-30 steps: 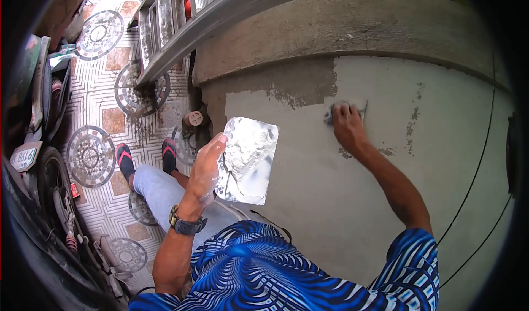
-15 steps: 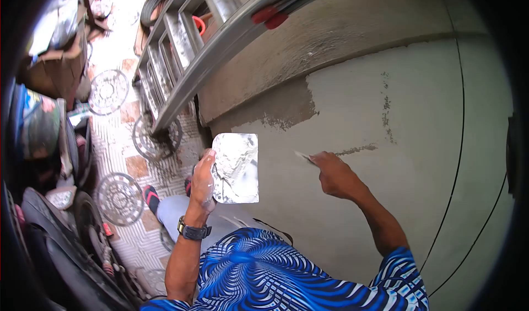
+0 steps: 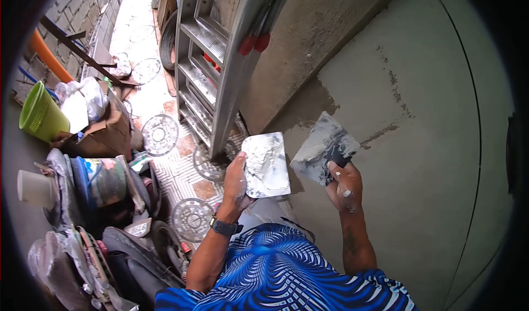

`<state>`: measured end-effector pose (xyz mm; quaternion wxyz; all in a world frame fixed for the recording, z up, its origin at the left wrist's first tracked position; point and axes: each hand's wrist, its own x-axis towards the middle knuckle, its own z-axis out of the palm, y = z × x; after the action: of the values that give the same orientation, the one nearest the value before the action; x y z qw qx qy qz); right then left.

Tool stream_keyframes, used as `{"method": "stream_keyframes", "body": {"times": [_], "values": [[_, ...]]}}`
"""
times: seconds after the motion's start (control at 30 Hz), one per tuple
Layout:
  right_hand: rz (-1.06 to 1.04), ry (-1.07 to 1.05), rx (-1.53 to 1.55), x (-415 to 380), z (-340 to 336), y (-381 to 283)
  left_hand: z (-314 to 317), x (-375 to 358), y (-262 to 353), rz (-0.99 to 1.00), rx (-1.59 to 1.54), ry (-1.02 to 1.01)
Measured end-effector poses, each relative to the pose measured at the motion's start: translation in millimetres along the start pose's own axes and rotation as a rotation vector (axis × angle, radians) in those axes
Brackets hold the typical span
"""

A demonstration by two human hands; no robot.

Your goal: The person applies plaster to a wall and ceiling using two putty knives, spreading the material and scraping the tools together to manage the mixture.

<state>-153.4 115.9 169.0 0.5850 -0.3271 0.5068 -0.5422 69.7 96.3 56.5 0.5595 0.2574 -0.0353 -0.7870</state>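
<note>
**Putty on the blades, wall half skimmed**

Grey skim coat covers most of the wall [image 3: 441,145] ahead of us, with a bare brown patch [image 3: 314,99] left near the aluminium ladder [image 3: 220,52] and a few rough streaks higher up. Our left hand [image 3: 236,181] curls its fingers around the edge of a metal plate [image 3: 266,165] heaped with white putty, held flat just in front of the chest. Our right hand [image 3: 343,187] wraps its fingers tight on the handle of a wide putty knife [image 3: 322,148], blade tilted up, smeared, its edge just beside the plate. Both tools hang clear of the wall, above the patterned floor tiles [image 3: 165,134]. Off to our left sit a green basket [image 3: 39,115], a white bucket [image 3: 34,188] and piled clutter. We judge the main risk to be putty sliding off either tilted blade onto the tiles or our shirt [image 3: 275,272], or the knife scraping too hard and tipping the plate
</note>
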Motion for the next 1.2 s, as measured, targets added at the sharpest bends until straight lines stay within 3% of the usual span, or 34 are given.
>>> {"method": "stream_keyframes", "body": {"times": [0.07, 0.2, 0.37, 0.4, 0.57, 0.8, 1.0, 1.07, 1.13, 1.2], "values": [[-0.089, 0.067, -0.478, -15.9, 12.7, -6.8, 7.6, 1.5, 5.7, -0.053, 0.009, 0.03], [-0.945, -0.386, -0.915, -21.6, 29.4, -3.2, 25.4, -0.5, 16.6, -0.132, 0.021, -0.011], [-1.14, -0.619, -1.105, -15.4, 47.2, -9.0, 52.0, -5.6, 35.6, -0.173, 0.048, -0.094], [-1.125, -0.646, -1.176, -17.5, 47.6, -10.4, 72.2, -19.2, 45.6, -0.136, 0.087, -0.058], [-1.156, -0.746, -1.271, -12.3, 42.2, -8.7, 47.7, -1.6, 48.0, -0.008, 0.354, -0.082], [-1.175, -0.867, -1.289, 4.3, 36.2, -3.4, 36.4, -7.5, 54.2, 0.058, 0.363, -0.087], [-1.14, -0.756, -1.316, 38.9, 5.6, 3.5, 13.8, 0.1, 63.7, 0.081, 0.325, 0.023], [-1.105, -0.742, -1.594, 51.2, -17.4, 1.5, 41.2, -16.6, 81.2, 0.134, 0.271, 0.059], [-1.124, -0.513, -1.43, 57.0, -29.2, 15.5, 65.8, -28.9, 98.3, 0.229, 0.271, -0.023], [-0.423, -0.272, -1.132, 37.9, -20.8, 4.5, 68.7, -22.5, 105.7, 0.394, 0.346, -0.021]]}}
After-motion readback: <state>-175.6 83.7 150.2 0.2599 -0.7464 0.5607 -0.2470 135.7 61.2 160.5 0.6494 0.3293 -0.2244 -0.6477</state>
